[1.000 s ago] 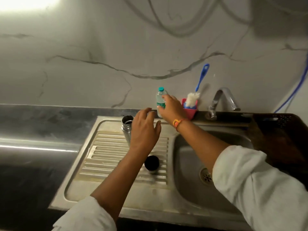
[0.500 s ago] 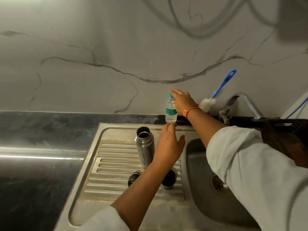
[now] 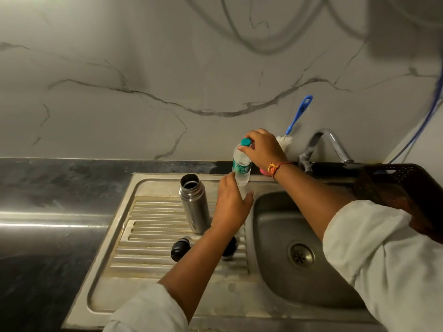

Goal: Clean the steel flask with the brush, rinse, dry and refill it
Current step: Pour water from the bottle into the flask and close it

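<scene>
Right hand (image 3: 262, 148) grips a small water bottle (image 3: 241, 167) from above, fingers curled round its neck just under the teal cap. Left hand (image 3: 231, 204) reaches up beneath it, relaxed, with fingers and thumb spread to either side of the bottle's bottom. Whether they touch the plastic cannot be told.

Behind runs a veined marble wall (image 3: 143, 68), and a dark counter (image 3: 48, 200) stretches to the left. The steel sink (image 3: 268, 264) lies at the right, and its ribbed draining board (image 3: 153, 238) lies at the middle. A dark perforated basket (image 3: 395, 180) sits at the far right, beside the curved tap (image 3: 328, 140).

The flask (image 3: 193, 204) stands upright on the draining board, near the left hand. Its long axis is vertical and its uncapped mouth points up. The brush (image 3: 298, 113) leans on the wall behind the right hand, blue handle slanting up and right, white head down. A black lid (image 3: 179, 249) lies on the ribs in front of the flask. A second lid (image 3: 230, 250) is half hidden by the left forearm.
</scene>
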{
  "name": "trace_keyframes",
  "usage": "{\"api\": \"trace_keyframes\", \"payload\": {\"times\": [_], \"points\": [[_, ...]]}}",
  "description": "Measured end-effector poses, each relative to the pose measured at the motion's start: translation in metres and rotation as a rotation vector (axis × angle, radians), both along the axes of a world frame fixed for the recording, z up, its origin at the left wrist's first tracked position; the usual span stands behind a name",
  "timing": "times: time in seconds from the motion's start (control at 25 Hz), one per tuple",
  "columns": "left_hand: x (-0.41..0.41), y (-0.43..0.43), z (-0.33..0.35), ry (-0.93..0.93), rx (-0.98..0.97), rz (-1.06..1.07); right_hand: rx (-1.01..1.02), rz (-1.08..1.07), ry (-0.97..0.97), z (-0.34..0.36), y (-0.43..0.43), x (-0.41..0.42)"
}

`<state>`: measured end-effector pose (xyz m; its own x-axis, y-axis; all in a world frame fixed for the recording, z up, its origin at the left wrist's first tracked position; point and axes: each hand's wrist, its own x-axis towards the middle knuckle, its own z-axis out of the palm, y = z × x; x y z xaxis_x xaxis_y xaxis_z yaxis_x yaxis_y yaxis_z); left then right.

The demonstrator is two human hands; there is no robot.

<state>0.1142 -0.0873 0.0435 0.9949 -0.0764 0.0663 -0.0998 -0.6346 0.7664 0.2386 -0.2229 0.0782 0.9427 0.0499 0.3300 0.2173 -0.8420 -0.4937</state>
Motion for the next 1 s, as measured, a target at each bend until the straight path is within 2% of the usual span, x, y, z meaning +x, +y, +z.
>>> {"api": "trace_keyframes", "payload": {"times": [0.2,0.36,0.44,0.8,0.88,1.0], "points": [[-0.014,-0.020,0.008,-0.030,-0.008,0.103,0.019,0.178,0.018,0.053,-0.018,-0.065],[-0.040,-0.038,0.024,-0.044,-0.201,0.219,0.174,0.264,0.077,0.079,-0.031,-0.113],[-0.054,-0.042,0.030,-0.083,-0.242,0.284,0.189,0.300,0.097,0.087,-0.035,-0.126],[-0.124,-0.007,0.046,-0.205,-0.148,0.422,-0.289,0.499,-0.100,0.102,0.006,-0.161],[-0.133,0.011,0.050,-0.192,-0.121,0.432,-0.293,0.483,-0.157,0.101,0.020,-0.168],[-0.138,0.048,0.057,-0.143,-0.096,0.337,-0.179,0.528,-0.107,0.099,0.042,-0.171]]}}
